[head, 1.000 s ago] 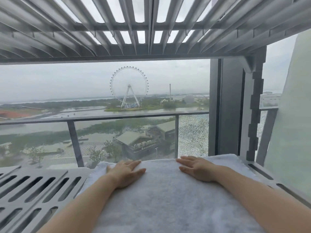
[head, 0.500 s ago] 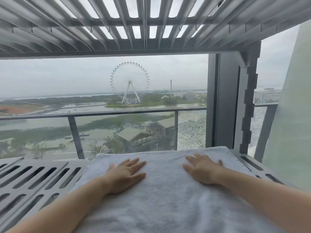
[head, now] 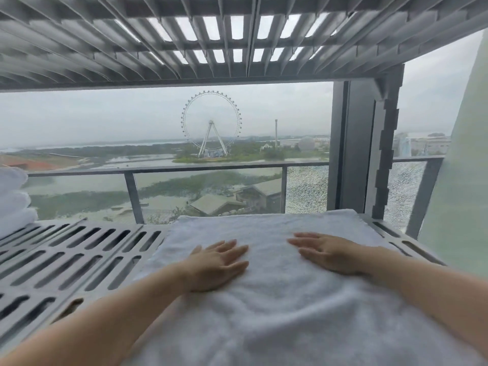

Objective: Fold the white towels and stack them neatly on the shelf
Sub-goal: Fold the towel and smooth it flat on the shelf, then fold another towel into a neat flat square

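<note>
Head view: left hand [head: 219, 265] and right hand [head: 332, 253] lie flat, grip wide and empty, on the white terry towel [head: 264, 318], its long axis running straight ahead from them across the grey slotted shelf [head: 79, 260].

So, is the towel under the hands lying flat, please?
Flat: the towel lies smooth on the shelf, left hand and right hand open on top. Fold layers: cannot tell.
</note>
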A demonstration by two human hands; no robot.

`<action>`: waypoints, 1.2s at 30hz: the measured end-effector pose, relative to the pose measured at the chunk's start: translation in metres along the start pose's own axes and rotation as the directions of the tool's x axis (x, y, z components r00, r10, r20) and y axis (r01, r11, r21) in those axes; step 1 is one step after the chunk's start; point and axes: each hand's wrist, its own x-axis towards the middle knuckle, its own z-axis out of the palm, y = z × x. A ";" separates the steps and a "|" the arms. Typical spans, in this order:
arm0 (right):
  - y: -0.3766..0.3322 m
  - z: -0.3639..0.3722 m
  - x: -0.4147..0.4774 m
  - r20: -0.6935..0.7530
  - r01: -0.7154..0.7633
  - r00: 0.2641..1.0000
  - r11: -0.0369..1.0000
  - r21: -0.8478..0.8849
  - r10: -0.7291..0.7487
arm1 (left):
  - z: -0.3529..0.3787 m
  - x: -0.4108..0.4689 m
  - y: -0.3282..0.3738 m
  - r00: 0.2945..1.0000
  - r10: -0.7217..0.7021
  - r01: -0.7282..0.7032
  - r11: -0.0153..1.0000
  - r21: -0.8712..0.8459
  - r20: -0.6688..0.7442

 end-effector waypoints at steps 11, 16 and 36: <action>-0.111 0.018 -0.080 -0.018 0.034 0.999 0.994 0.101 -0.032 | 0.008 -0.098 0.030 0.970 0.241 -0.241 0.970 0.021 -0.007; -0.117 0.021 -0.124 0.008 -0.141 0.990 0.987 -0.076 0.142 | 0.002 -0.141 -0.006 0.988 0.147 -0.147 0.989 0.009 0.052; -0.253 0.033 -0.207 -0.246 0.019 0.969 1.000 0.006 -0.017 | -0.017 -0.274 0.011 0.877 0.452 -0.424 0.888 0.179 -0.163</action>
